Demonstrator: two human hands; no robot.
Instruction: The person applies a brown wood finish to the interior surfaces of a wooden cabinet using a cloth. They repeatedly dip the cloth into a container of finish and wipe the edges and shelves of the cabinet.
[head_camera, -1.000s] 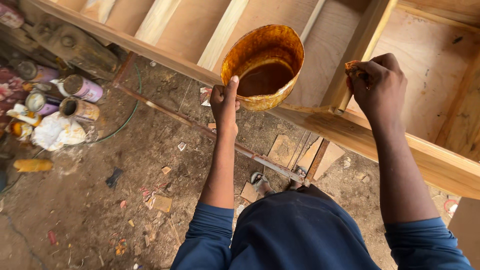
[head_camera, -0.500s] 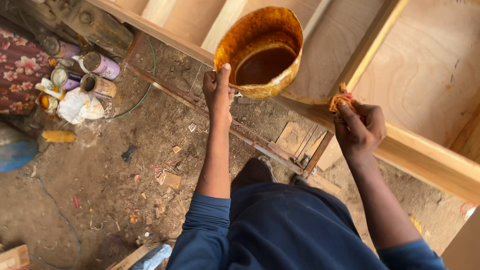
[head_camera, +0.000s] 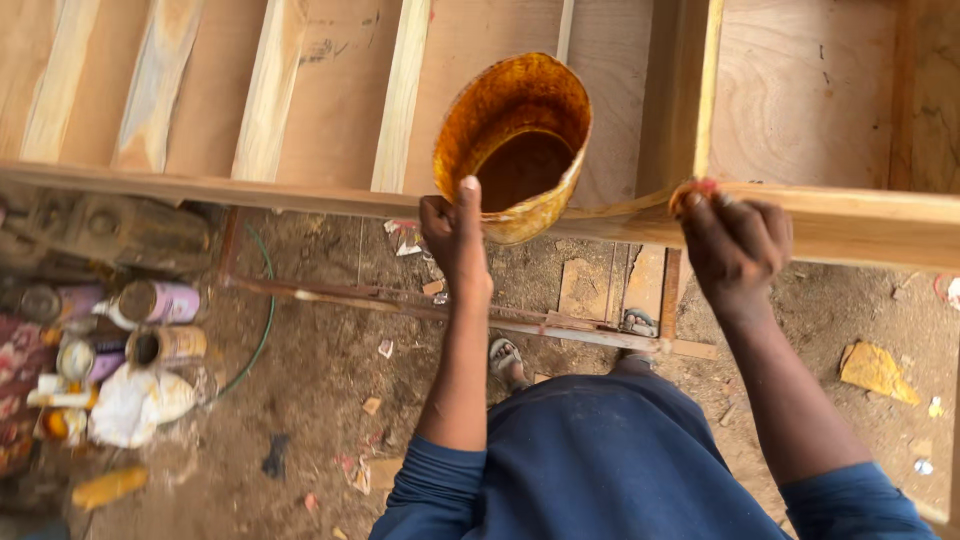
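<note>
Your left hand (head_camera: 455, 235) is clamped on the near rim of an amber-stained bowl (head_camera: 515, 140), thumb pointing up along its wall, and holds it tilted so its dark brown liquid shows inside. The bowl hangs in front of the wooden frame (head_camera: 300, 190), level with its front rail. Your right hand (head_camera: 735, 245) is closed around a small orange-stained rag (head_camera: 693, 190), pressing it against the top edge of that rail, just right of the bowl. A glossy wet streak runs along the rail between bowl and rag. Below the frame lies the dirt floor (head_camera: 320, 400), with a metal bar (head_camera: 450, 312) across it. Well off to your left stand several tins (head_camera: 150, 320) beside a crumpled white cloth (head_camera: 135, 405).
</note>
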